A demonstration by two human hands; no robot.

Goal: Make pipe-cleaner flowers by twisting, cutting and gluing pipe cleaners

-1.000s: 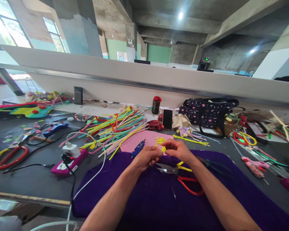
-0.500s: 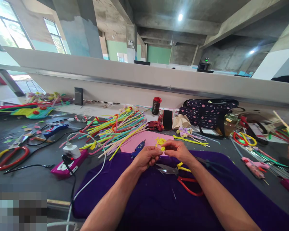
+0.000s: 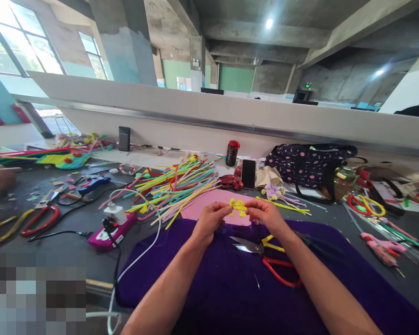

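Note:
My left hand [image 3: 212, 221] is closed in a pinch at the left side of some small yellow fuzzy pieces [image 3: 238, 207], which look like bits of pipe cleaner. My right hand [image 3: 267, 216] pinches at their right side. Held bits and those lying behind overlap, so their edges are hard to separate. Beneath them lies a pink sheet [image 3: 202, 204]. Below my hands, scissors [image 3: 249, 245] with red and yellow handles rest open on a dark purple cloth [image 3: 209, 284], partly covered by my right forearm.
A heap of coloured pipe cleaners [image 3: 181, 184] lies at the left. Behind are a phone [image 3: 248, 174], a bottle [image 3: 232, 154] and a dotted bag [image 3: 310, 167]. A purple power strip [image 3: 113, 232] trails cables. At the far left, another person's blurred hand [image 3: 0, 184] reaches in.
My hands have moved slightly apart and up, with the yellow pieces between them. The blue tool beside my left hand is now mostly hidden. Another person's hand has appeared at the left; the one at right is gone.

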